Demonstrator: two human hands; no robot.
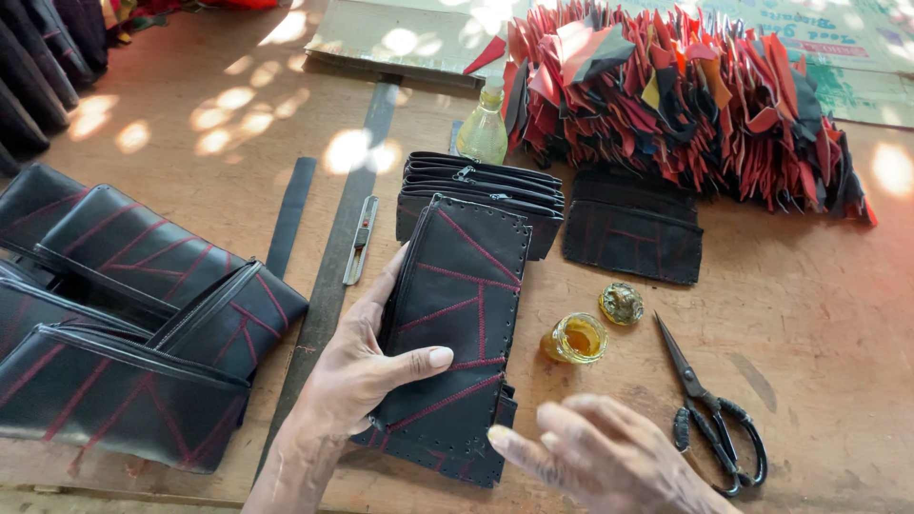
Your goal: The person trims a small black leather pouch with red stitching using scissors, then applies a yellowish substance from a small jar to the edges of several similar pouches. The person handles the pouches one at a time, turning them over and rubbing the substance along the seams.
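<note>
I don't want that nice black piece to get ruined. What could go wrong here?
The open jar of yellow glue stands close beside the black stitched panel; the blurred right hand might knock it over and smear the leather. The scissors lie right by that hand, blades bare, so a finger could get nicked. The left hand grips only the panel's left edge, so it may slide.

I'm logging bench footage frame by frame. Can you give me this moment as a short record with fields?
Left hand: holds down a black pouch panel with red stitching
Right hand: blurred, fingers spread, hovering beside the panel's lower end, holding nothing
Near right hand: open glue jar, its lid, scissors
Left side: finished pouches
Behind: stacked panels, red and black scraps, bottle
Surface: wooden table
</note>
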